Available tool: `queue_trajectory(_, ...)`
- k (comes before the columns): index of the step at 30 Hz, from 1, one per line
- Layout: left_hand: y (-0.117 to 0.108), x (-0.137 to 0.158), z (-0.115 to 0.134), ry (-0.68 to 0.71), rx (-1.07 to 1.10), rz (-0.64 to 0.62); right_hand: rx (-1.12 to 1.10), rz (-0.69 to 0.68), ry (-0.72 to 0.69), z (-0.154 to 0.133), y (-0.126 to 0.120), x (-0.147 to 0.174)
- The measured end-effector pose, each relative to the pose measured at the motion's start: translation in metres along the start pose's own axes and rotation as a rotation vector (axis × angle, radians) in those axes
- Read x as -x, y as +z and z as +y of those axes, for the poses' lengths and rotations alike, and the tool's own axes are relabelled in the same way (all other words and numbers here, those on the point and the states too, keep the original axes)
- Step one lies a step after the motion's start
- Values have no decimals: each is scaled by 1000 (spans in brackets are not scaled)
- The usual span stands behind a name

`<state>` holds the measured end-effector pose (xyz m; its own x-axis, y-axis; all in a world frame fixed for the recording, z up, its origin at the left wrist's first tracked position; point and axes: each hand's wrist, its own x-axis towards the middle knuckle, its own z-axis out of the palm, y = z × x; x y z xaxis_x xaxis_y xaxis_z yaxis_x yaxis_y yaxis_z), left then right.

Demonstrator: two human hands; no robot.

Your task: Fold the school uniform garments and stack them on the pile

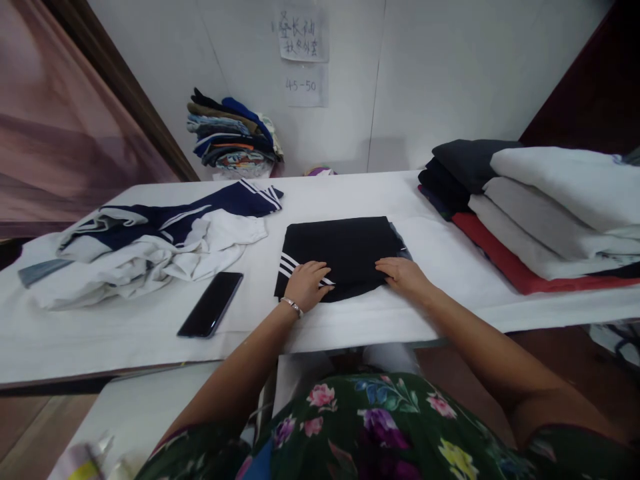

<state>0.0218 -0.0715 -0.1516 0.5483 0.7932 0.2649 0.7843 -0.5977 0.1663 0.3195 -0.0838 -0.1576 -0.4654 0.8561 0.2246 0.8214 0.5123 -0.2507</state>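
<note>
A black folded garment [345, 243] with white stripes at its left front corner lies on the white table before me. My left hand [307, 283] rests on that striped corner, its fingers stretched out over the cloth and the thumb apart. At the right front edge, my right hand [403, 275] has its fingers closed on the fabric; the underside of this grip is hidden. A bit of dark grey-blue cloth [400, 237] shows along the garment's right side.
A phone [211, 305] lies left of the garment. Beyond it are loose white clothing [200, 247] and a navy striped garment [225, 200]. Folded clothes [555, 213] are piled at right; another clothes stack [233, 137] stands at the back. Handwritten papers [303, 33] hang on the wall.
</note>
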Motion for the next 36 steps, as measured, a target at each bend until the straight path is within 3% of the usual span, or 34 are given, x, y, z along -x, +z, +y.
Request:
queue_trajectory(9, -5, -6, -4, -68, -69, 41, 46, 16, 79, -8, -6, -3)
queue_trajectory(14, -5, -2, -3, -12, 7, 47, 48, 24, 109, -9, -7, -3)
queue_trajectory(19, -6, 5, 0, 46, 40, 10, 32, 16, 61, -7, -4, -1)
queue_trajectory(28, -9, 7, 3, 90, 80, 47, -22, 195, 18, 2, 6, 1)
queue_trajectory(36, -6, 1, 0, -42, -7, 83, -36, 263, -78, 6, 13, 2)
